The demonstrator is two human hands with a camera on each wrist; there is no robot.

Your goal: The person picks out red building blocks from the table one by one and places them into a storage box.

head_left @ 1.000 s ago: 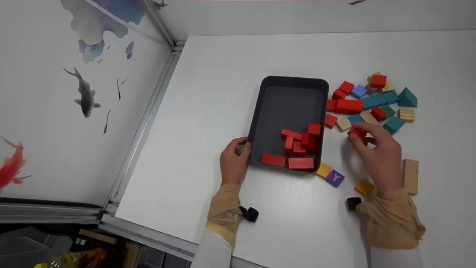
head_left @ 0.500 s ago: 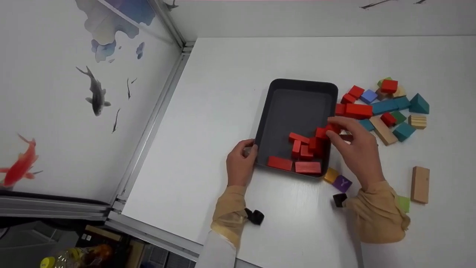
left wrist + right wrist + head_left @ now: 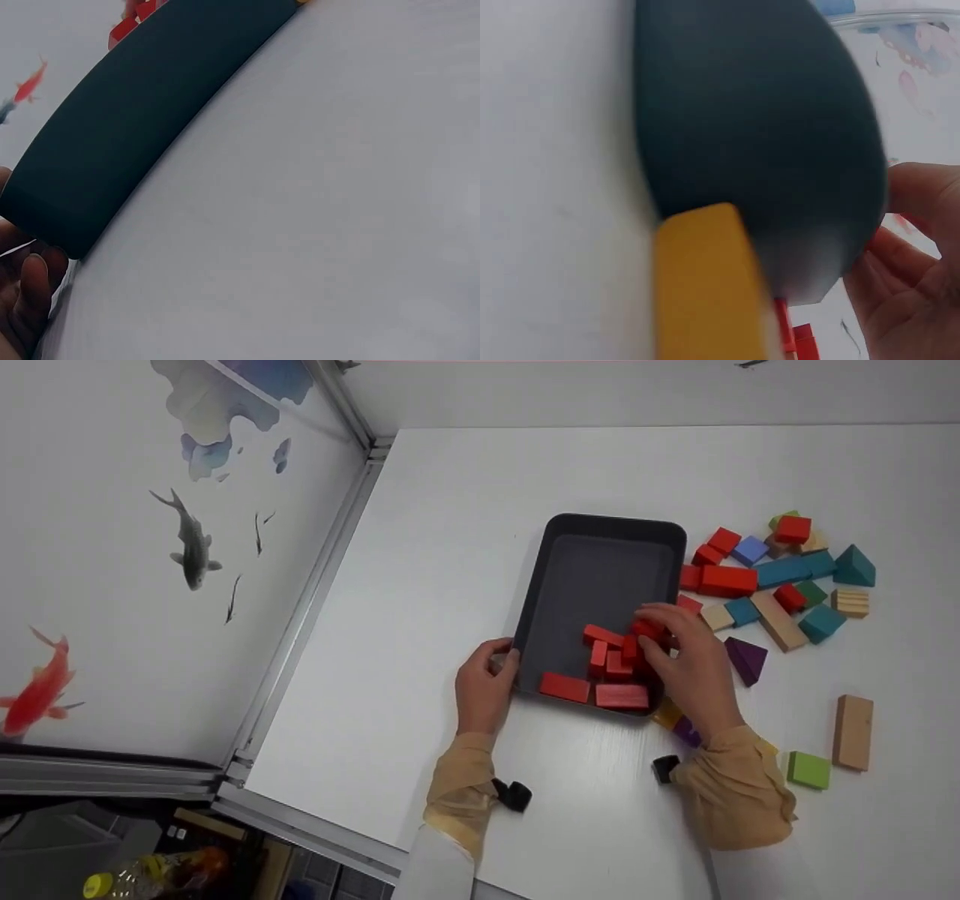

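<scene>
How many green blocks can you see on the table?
3: a light green block near the right sleeve, a dark green block in the pile, and a light green one peeking behind the top red block. Others may be hidden.

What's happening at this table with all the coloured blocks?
A person is sorting wooden blocks. Their left hand holds the near left corner of a dark tray, while the right hand reaches over its right rim with a red block in its fingers, above the pile of red blocks in the tray's near end. More blocks of mixed colours lie on the white table to the right.
</scene>
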